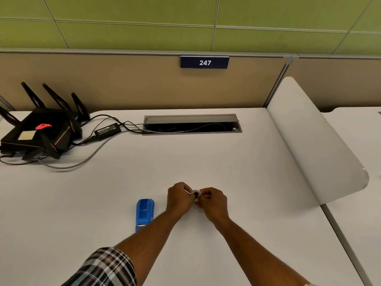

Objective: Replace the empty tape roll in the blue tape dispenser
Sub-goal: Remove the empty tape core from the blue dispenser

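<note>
Beside the blue tape dispenser (144, 213), both hands' fingers (203, 196) grip a tape roll (195, 192); router (39, 133) well apart.

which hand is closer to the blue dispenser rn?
Left. The left hand is just right of the blue dispenser, its forearm passing close beside it. The right hand is farther right, beyond the tape roll both hands hold.

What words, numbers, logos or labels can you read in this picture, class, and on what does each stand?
"247": white digits on the dark blue sign on the partition.
Power adapter: label print too small to read.
Black router: a glowing red logo, no readable words.
Blue tape dispenser: no text visible.
</note>
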The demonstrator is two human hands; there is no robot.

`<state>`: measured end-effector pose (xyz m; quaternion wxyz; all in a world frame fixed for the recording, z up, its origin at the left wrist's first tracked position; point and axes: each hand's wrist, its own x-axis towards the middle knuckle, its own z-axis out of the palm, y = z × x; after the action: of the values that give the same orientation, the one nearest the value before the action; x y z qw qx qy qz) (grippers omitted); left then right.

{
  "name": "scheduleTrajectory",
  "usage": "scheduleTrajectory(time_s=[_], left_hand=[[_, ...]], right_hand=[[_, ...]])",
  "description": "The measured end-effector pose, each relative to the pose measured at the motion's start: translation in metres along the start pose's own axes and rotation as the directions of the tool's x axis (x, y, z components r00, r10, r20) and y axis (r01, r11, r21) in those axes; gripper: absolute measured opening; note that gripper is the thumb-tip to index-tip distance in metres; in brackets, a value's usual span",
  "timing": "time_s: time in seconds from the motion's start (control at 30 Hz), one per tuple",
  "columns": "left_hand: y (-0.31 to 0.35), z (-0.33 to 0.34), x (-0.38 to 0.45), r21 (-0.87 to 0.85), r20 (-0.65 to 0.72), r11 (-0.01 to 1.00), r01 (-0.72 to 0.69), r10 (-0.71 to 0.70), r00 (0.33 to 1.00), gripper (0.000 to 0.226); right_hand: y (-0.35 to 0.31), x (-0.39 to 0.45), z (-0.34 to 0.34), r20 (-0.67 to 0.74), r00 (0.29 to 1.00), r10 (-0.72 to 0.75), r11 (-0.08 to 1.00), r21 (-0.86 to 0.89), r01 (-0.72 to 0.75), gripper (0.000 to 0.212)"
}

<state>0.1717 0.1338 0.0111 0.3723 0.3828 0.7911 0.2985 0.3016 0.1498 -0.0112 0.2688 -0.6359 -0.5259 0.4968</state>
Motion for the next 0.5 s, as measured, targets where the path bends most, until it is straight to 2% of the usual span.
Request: scheduleTrajectory(time_s=[0.13, 0.33, 0.43, 0.5], left_hand=[[0.002, 0.004, -0.003, -0.006, -0.008, 1.000, -0.002, 0.002, 1.000, 0.018], [0.004, 0.007, -0.001, -0.022, -0.005, 1.000, -0.011, 0.011, 1.000, 0.014], [0.001, 0.002, 0.004, 0.011, -0.050, 1.000, 0.003, -0.003, 0.999, 0.008], [-0.004, -0.006, 0.009, 0.024, -0.079, 0.999, 0.024, -0.022, 0.997, 0.004]], right_hand=[[-0.002, -0.002, -0.004, -0.032, 0.999, -0.027, 1.000, -0.013, 0.027, 0.005], [-0.004, -0.002, -0.016, 0.053, 0.998, 0.042, 0.983, 0.177, -0.051, 0.010], [0.001, 0.000, -0.018, 0.024, 0.993, 0.112, 0.960, 0.257, -0.115, 0.012], [0.008, 0.002, -0.018, -0.016, 0.989, 0.146, 0.963, 0.232, -0.139, 0.012]])
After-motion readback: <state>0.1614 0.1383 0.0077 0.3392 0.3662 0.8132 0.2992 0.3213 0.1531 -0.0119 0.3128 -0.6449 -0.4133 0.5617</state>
